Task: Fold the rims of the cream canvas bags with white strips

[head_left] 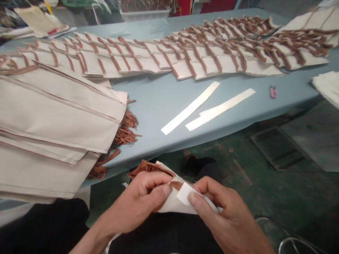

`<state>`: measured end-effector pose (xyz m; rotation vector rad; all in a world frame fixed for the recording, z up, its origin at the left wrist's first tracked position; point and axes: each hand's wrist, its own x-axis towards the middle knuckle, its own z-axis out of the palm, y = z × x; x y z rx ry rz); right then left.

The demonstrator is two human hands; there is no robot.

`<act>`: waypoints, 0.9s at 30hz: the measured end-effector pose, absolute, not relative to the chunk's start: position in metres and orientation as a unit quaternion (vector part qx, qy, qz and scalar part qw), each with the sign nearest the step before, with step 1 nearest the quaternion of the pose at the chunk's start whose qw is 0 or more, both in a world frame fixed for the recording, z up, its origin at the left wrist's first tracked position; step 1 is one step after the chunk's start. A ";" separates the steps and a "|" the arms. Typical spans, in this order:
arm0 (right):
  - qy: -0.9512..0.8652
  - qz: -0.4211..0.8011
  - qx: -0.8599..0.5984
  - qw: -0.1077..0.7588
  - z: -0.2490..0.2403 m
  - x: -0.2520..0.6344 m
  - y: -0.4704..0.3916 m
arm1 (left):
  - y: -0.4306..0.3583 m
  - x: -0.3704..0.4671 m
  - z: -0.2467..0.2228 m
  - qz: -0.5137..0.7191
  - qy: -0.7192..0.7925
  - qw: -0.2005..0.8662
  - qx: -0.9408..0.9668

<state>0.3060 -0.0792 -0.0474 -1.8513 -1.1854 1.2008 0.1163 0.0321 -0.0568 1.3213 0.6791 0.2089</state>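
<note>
Above my lap is a cream fabric piece with a brown part along its upper side. My left hand pinches its edge between thumb and fingers. Just to the right, my right hand holds a short white strip between thumb and fingers, against the fabric near the left thumb. The strip's far end is hidden under the right hand. Two groups of long white strips lie on the table beyond, one single and one overlapping.
On the blue-covered table a long row of overlapping cream and brown pieces runs across. Large cream panels with brown cords are stacked at left. A small pink tool lies near the right edge.
</note>
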 end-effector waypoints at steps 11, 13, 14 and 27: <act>-0.489 0.345 -0.719 0.354 -0.030 0.293 -0.061 | 0.032 0.113 -0.059 0.111 0.295 0.770 0.554; -0.487 0.340 -0.726 0.347 -0.031 0.290 -0.058 | 0.032 0.111 -0.060 0.114 0.297 0.766 0.559; -0.485 0.340 -0.729 0.344 -0.032 0.289 -0.057 | 0.032 0.111 -0.060 0.116 0.297 0.763 0.563; -0.458 0.336 -0.731 0.378 -0.035 0.282 -0.055 | 0.034 0.103 -0.076 0.104 0.345 0.796 0.486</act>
